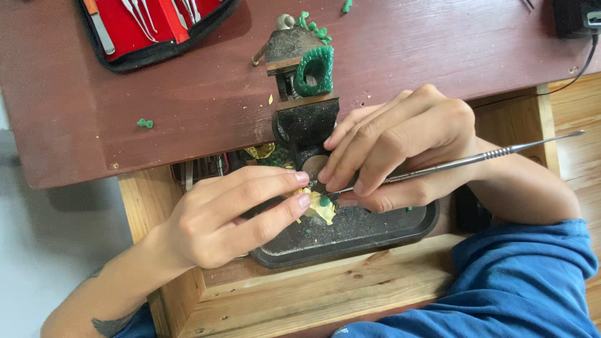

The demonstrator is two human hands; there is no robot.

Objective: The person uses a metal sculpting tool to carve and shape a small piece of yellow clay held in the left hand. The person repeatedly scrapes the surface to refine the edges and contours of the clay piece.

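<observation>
My left hand (228,219) pinches a small yellow-and-green wax piece (322,208) between its fingertips, over a dark tray (375,233). My right hand (400,150) grips a thin metal carving tool (476,158) like a pen. The tool's tip touches the green part of the wax piece. Its long handle sticks out to the right past my wrist. Both hands rest close together in front of a dark bench pin block (307,125).
A green wax ring (314,72) sits on the block on the red-brown bench top (188,94). A red-lined tool case (150,25) lies open at the back left. Green wax scraps (145,123) dot the bench. A black cable (582,62) runs at right. A wooden drawer frame (313,294) lies below.
</observation>
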